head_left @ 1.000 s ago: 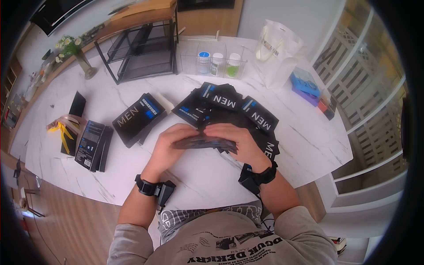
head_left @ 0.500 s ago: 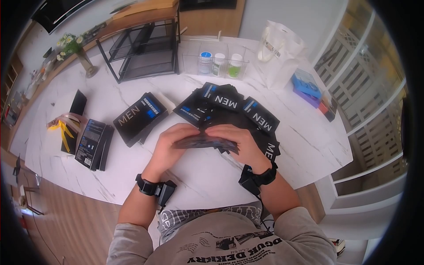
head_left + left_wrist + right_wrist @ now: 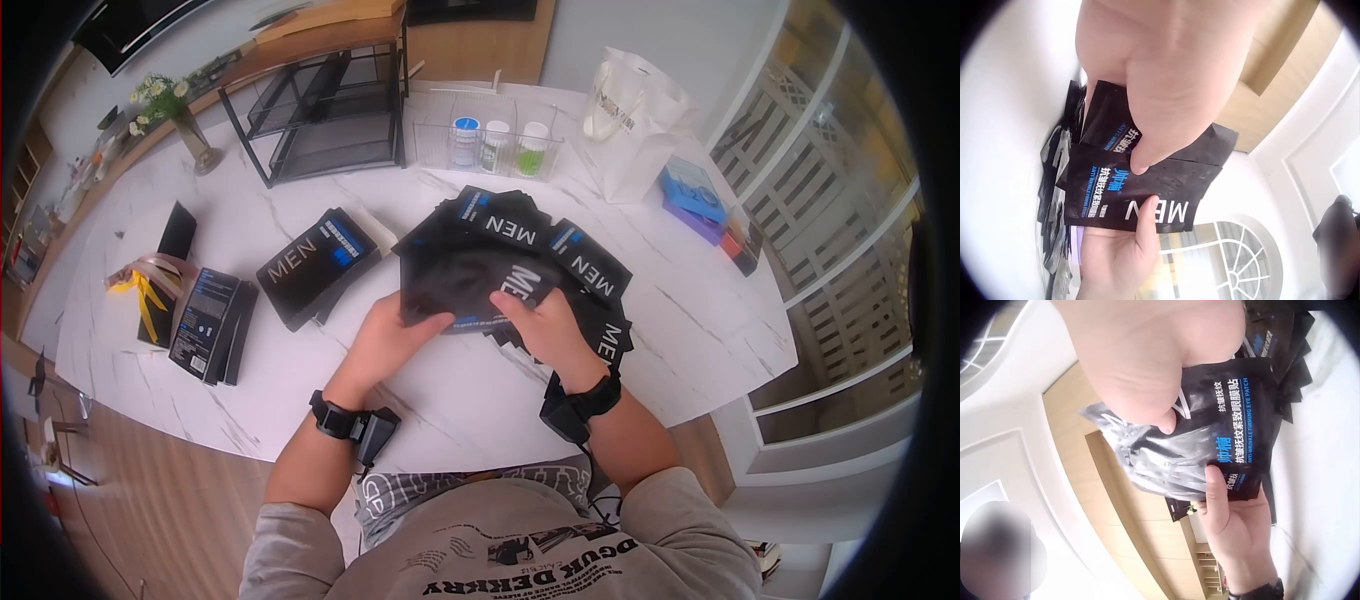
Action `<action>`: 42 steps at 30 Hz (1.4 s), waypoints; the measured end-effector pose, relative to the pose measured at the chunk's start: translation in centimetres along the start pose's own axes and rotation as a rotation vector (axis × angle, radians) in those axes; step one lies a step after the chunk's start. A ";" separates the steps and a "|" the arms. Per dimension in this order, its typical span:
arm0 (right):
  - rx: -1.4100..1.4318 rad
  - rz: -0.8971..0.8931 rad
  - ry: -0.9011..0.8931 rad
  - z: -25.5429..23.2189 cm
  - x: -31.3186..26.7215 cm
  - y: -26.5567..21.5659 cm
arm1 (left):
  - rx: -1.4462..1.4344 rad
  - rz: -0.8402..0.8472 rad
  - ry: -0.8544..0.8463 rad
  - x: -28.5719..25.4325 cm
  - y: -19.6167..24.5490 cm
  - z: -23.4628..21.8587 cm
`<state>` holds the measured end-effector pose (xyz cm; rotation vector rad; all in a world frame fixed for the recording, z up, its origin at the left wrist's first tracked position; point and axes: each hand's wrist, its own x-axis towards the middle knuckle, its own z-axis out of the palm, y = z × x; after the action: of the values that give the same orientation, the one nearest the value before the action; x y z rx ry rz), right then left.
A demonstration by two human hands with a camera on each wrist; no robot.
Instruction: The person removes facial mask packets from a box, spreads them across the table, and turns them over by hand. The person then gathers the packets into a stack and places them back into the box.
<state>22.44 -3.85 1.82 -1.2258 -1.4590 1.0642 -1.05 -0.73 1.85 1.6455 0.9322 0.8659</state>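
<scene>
Overlapping blk MEN pkts [image 3: 450, 280], blue/wht txt, tilted, hand-held

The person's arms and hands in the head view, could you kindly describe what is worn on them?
The left hand and right hand wear no gloves. Behind each sits a black strap bearing a boxy black device; a thin dark cable trails from the left one. Short grey fabric sleeves leave the forearms bare.

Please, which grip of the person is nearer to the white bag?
Right. The right grip is below and left of the bag in the head view; the left grip is farther left.
</scene>
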 end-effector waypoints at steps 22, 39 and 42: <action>0.727 0.092 -0.016 1.6 0.5 0.9 | 0.016 0.043 -0.237 0.4 -1.4 1.4; 0.222 -0.014 0.189 2.5 0.4 1.2 | 0.019 0.042 0.060 -0.1 -0.1 2.3; 0.214 -0.054 0.215 2.5 0.6 1.5 | 0.410 0.325 0.172 0.0 -0.4 2.3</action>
<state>20.26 -3.24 -0.08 -1.1055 -1.1763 0.9921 0.87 -1.64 0.95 2.1426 1.0251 1.1015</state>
